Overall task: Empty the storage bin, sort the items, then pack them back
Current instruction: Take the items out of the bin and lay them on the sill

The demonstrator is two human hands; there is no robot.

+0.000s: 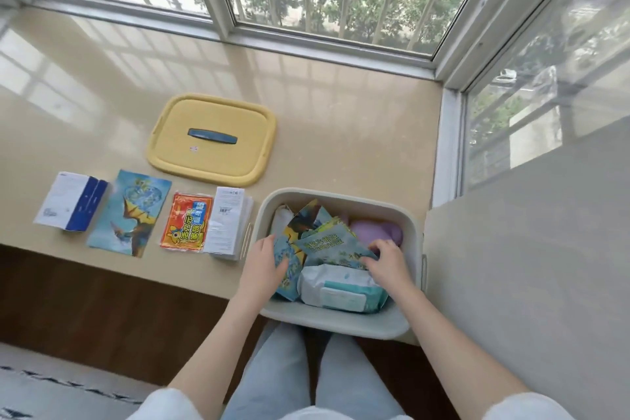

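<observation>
Both bare forearms reach forward and down from white sleeves, drawing slightly together, with the wrists straight and the palms turned down. The left hand [264, 262] has its fingers curled over the edge of a blue packet [290, 281], the thumb laid across its face in a grip. The right hand [387, 261] is arched, its bent fingertips and thumb pinching the near edge of a green packet [327, 242].

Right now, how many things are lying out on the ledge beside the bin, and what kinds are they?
Lid: 1, the yellow lid
Box: 1, the white and blue box
Flat packets: 2, the dragon packet and the red packet
White pack: 1, the white printed pack
Total: 5
</observation>
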